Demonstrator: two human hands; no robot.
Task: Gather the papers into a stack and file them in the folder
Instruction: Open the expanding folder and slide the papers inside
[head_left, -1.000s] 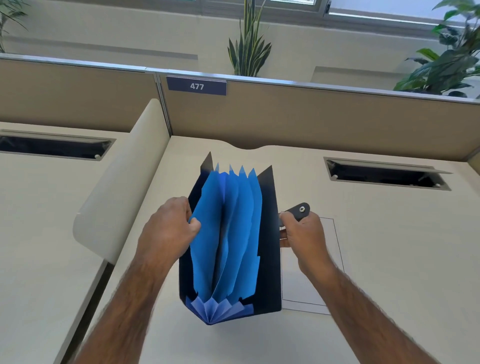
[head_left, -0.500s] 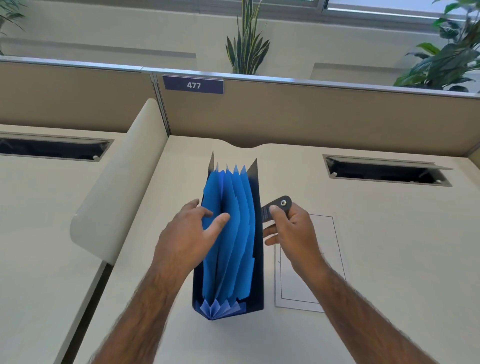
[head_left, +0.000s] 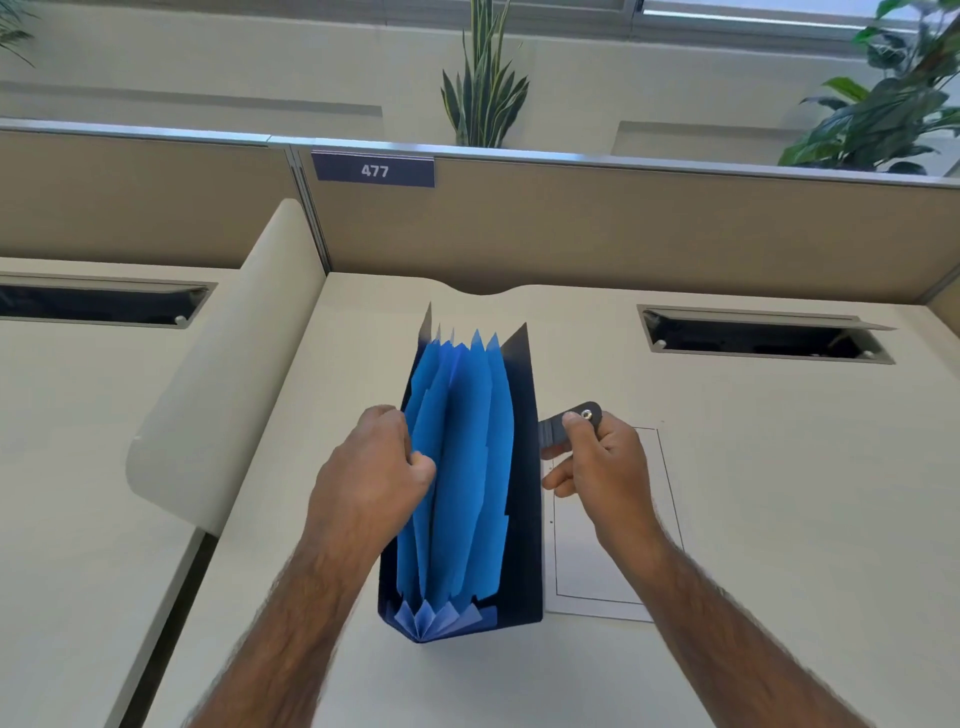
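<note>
A dark navy accordion folder (head_left: 524, 467) with several bright blue pockets (head_left: 467, 467) stands open on its spine in the middle of the desk. My left hand (head_left: 369, 483) grips the folder's left side, thumb tucked among the blue dividers. My right hand (head_left: 602, 467) pinches the folder's black snap strap (head_left: 571, 423) on the right side. White paper with a thin printed border (head_left: 597, 582) lies flat on the desk just right of the folder, partly under my right hand.
The cream desk (head_left: 779, 493) has an open cable tray slot (head_left: 763, 338) at the back right. A rounded cream divider (head_left: 218, 395) bounds the left edge. A tan partition labelled 477 (head_left: 374, 170) closes the back, with plants (head_left: 483, 88) beyond.
My left hand has closed from spread fingers onto the folder's left side. The folder has fanned a little wider. My right hand still holds the strap.
</note>
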